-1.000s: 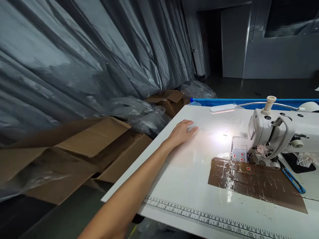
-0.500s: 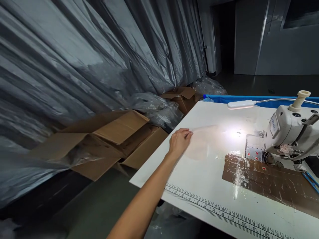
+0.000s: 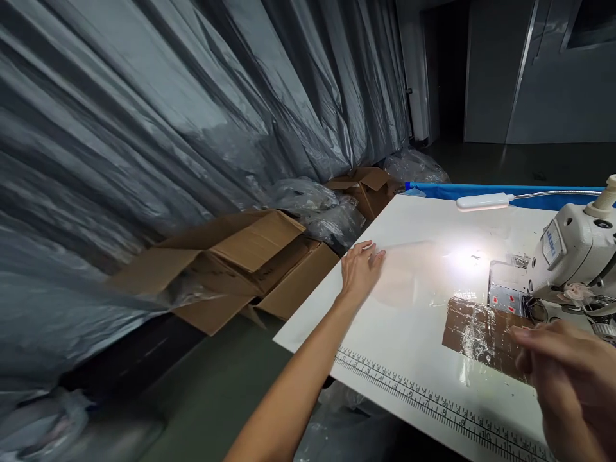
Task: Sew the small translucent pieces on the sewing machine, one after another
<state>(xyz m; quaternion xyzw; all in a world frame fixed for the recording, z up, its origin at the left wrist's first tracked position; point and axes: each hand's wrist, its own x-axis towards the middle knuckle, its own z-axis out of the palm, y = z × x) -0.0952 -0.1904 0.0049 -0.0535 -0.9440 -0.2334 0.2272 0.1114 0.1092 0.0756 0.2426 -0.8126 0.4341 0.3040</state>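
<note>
My left hand (image 3: 360,269) rests on the white table (image 3: 337,317) near its left edge. Its thumb stands apart from the fingers, and I see nothing held in it. My right hand (image 3: 572,378) is at the lower right, closer to the camera and a little blurred. Its fingers are curled in towards the thumb; what they hold, if anything, cannot be made out. Behind it lies a brown taped sheet (image 3: 464,330) on the tabletop. A white sewing machine (image 3: 572,250) stands beyond, with its metal plate (image 3: 503,295) beside that sheet.
A lit lamp (image 3: 484,202) on a bendable neck shines on the table. Ruler markings (image 3: 418,396) run along the front edge. Open cardboard boxes (image 3: 260,240) and clear plastic bags (image 3: 332,215) stand left of the table, beside a silvery curtain (image 3: 216,96).
My right hand has come into view at the lower right. My left hand's thumb and fingers have parted; a small dark thing seen between them before no longer shows. The view has shifted left.
</note>
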